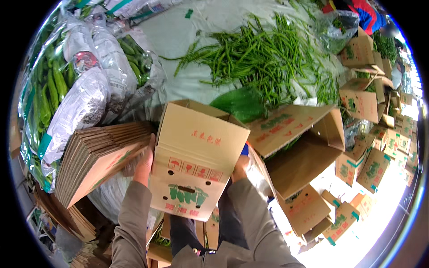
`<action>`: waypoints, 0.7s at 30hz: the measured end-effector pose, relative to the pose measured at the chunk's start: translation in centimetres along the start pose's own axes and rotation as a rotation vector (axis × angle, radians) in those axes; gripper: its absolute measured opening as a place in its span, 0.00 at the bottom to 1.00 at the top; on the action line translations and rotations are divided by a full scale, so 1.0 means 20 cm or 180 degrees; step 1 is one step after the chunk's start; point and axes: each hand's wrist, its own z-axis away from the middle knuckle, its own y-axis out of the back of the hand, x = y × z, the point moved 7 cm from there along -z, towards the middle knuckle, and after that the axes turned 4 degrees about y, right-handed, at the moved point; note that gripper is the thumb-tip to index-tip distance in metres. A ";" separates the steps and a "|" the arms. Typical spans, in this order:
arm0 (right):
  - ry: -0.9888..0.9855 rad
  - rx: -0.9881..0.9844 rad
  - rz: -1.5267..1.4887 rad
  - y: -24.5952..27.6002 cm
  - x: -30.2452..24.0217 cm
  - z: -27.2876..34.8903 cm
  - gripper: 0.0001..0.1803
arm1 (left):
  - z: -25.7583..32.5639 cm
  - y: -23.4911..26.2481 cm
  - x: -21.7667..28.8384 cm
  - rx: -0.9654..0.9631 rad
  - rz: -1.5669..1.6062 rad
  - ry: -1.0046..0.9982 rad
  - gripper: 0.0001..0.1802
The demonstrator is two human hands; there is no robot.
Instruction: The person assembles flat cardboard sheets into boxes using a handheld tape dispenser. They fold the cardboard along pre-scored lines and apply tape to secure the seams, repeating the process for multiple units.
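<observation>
A cardboard box [196, 165] printed with green peppers and red marks is tilted up in front of me, its upper flaps standing open. Along its left side lies my left hand [145, 161], pressed against the cardboard and holding it. My right hand [240, 167] is at the box's right side, its fingers mostly hidden behind the edge. Something blue [245, 149] shows at those fingers; I cannot make out what it is. To the left of the box leans a stack of folded cartons [105, 154]. An open carton [304, 156] lies tipped to the right.
Long green peppers [268, 53] are heaped on a pale sheet [178, 89] beyond the box. Plastic bags of larger green peppers [56, 85] stand at the left. Several cartons [375, 167] fill the right side. A person in blue and red [368, 15] is at the far right.
</observation>
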 end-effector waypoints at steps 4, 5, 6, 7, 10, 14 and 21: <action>0.0065 0.0303 -0.0414 -0.07 0.07 0.04 0.16 | 0.20 0.02 -0.01 -0.0561 0.0511 -0.0182 0.44; 0.0112 0.0423 -0.0604 -0.07 0.10 0.04 0.16 | 0.22 0.04 0.01 -0.0666 0.0546 -0.0248 0.44; 0.0199 0.0515 -0.0811 -0.09 0.15 0.08 0.17 | 0.28 0.07 0.01 -0.0700 0.0566 -0.0319 0.43; 0.0285 0.0635 -0.1072 -0.08 0.20 0.12 0.17 | 0.33 0.08 0.04 -0.0743 0.0613 -0.0463 0.43; 0.0615 0.0969 -0.2155 -0.10 0.34 0.28 0.17 | 0.47 0.14 0.19 -0.0774 0.1006 -0.1389 0.38; 0.0882 0.0981 -0.4235 -0.29 0.34 0.43 0.18 | 0.20 0.58 -0.10 -0.1559 0.1008 -0.1841 0.34; 0.0359 0.1087 -0.6234 -0.72 0.25 0.48 0.22 | 0.30 0.40 -0.10 -0.1116 0.0996 -0.1119 0.34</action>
